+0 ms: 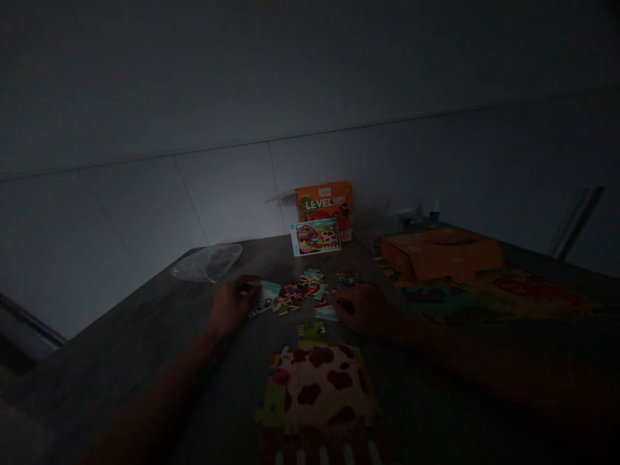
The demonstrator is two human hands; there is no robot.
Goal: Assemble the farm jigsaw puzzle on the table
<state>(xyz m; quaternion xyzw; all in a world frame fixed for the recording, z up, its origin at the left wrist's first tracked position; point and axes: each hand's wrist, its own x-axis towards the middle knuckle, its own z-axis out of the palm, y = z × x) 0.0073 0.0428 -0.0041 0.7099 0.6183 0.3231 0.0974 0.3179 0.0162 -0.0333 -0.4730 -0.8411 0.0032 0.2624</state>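
Observation:
The light is dim. My left hand (236, 301) is closed in a pinch at the edge of a pale teal puzzle piece (269, 293), left of a loose heap of puzzle pieces (291, 296). On the heap's right, my right hand (364, 310) has its fingers curled at the end of a pale puzzle piece (327, 313); its fingertips are dark and partly hidden. Nearer to me lies a joined puzzle section (322, 387) showing a spotted cow above a fence. A green piece (311, 333) sits at its top edge.
Behind the heap, a picture card (316, 237) leans against an upright orange box (323, 194). A clear plastic bag (207, 263) lies at the left. At the right, an orange box (440, 253) rests by a colourful printed sheet (504, 294). A white wall stands behind the table.

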